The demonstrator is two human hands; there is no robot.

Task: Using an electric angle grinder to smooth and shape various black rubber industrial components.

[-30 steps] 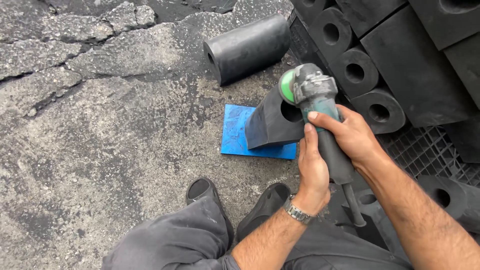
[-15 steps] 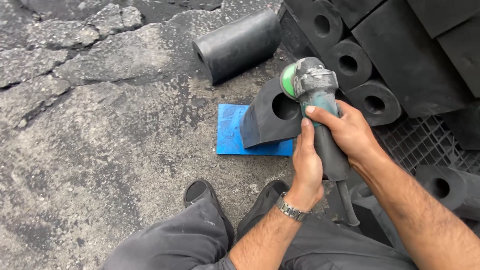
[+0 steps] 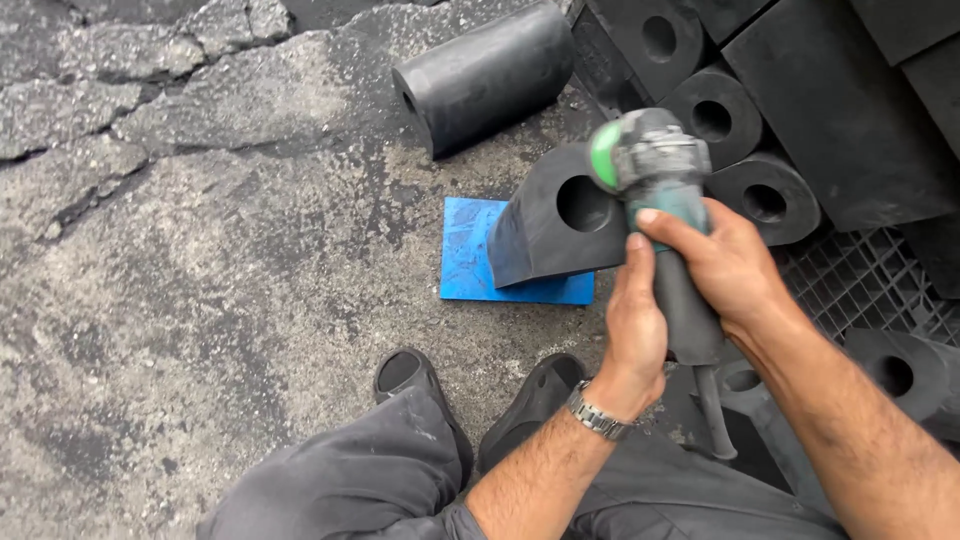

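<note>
Right hand: the right hand (image 3: 725, 268) is closed around the body of an angle grinder (image 3: 665, 215), fingers wrapped over the top just behind the head, forearm coming in from the lower right.
Left hand: the left hand (image 3: 635, 325) is closed on the same grinder body from the near side, thumb pointing up along it, just beside the right hand; a metal wristwatch (image 3: 597, 415) sits on the wrist.
Angle grinder: grey and teal, held in the air with its head and green guard uppermost; the head is at the upper right edge of the rubber block, and whether it touches cannot be told. Its cable (image 3: 712, 410) hangs down behind the left wrist.
Rubber block: a black rubber block with a round hole (image 3: 555, 215) stands tilted on a blue pad (image 3: 470, 260), its lower end on the pad's right part.
Blue pad: flat on the cracked asphalt ground (image 3: 200, 260), just ahead of the feet.
Feet: two dark sandals (image 3: 405, 370), below grey trousers (image 3: 350, 480).
Loose cylinder: a black rubber cylinder (image 3: 485, 75) lies on its side on the ground beyond the pad, apart from the block.
Stack: more black rubber pieces with holes (image 3: 715, 110) are piled at upper right, on a black plastic grid pallet (image 3: 860, 280).
</note>
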